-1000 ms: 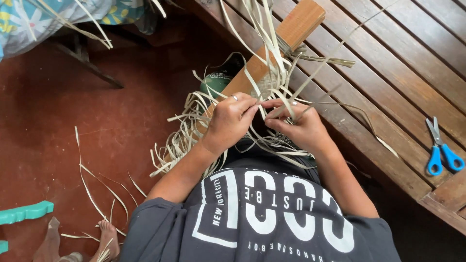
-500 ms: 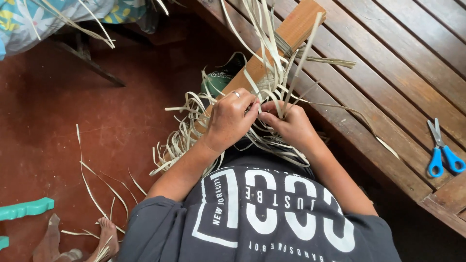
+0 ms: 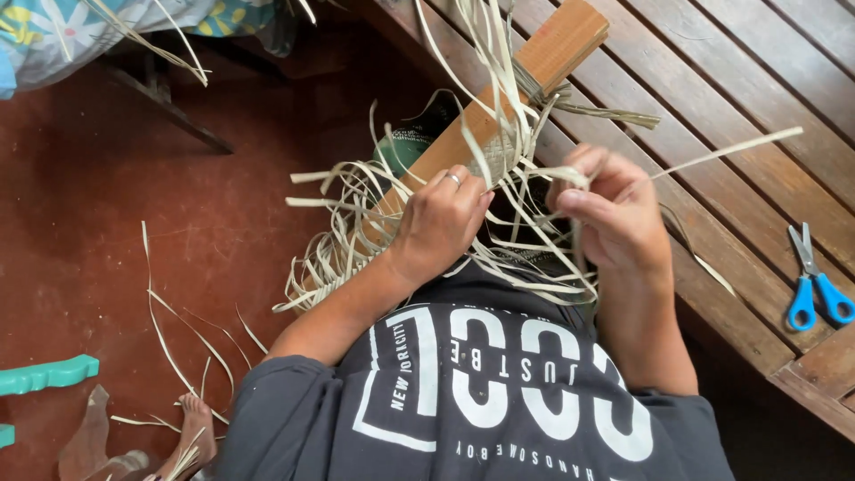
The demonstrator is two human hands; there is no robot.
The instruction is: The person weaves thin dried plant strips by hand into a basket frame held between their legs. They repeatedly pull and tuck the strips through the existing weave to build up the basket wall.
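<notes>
Left hand (image 3: 441, 218): closed on the pale strips (image 3: 517, 178), fingers pressed to the woven part on the board (image 3: 499, 111); a ring on one finger.
Right hand (image 3: 614, 214): closed, pinching one strip (image 3: 726, 147) that runs out to the right over the bench (image 3: 712, 80).
Strips: woven part lies on the board between the hands; loose ends fan out to the left and over the lap, others stand upward past the board's top.
Board: wooden, slanted, upper end on the bench.
Scissors (image 3: 815, 285): blue handles, on the bench, well apart from the right hand.
Floor (image 3: 116, 223): red, stray strips scattered.
Foot (image 3: 191, 428): bare, lower left.
</notes>
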